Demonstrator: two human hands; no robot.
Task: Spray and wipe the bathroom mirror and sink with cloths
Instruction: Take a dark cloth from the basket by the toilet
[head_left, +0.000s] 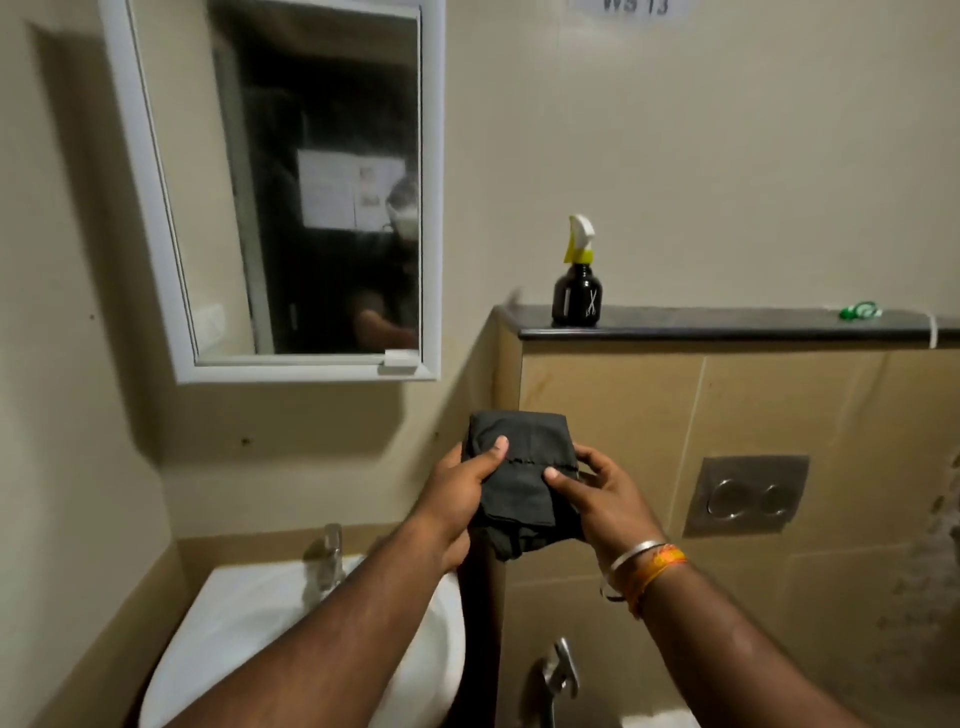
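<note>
A folded dark grey cloth (519, 457) is held up in front of me by both hands. My left hand (462, 493) grips its left side with the thumb on top. My right hand (597, 499) pinches its right edge, thumb pressed on the fabric. The white-framed mirror (311, 182) hangs on the wall at upper left. Below it, at lower left, sits the white sink (249, 613) with a chrome tap (330, 561). A black spray bottle (577, 275) with a yellow and white trigger stands on the dark ledge (727, 325), apart from both hands.
A small green object (860, 312) lies on the ledge at far right. A metal flush plate (745, 493) is set in the tiled wall to the right. A chrome hand sprayer (558, 675) hangs low beside the sink.
</note>
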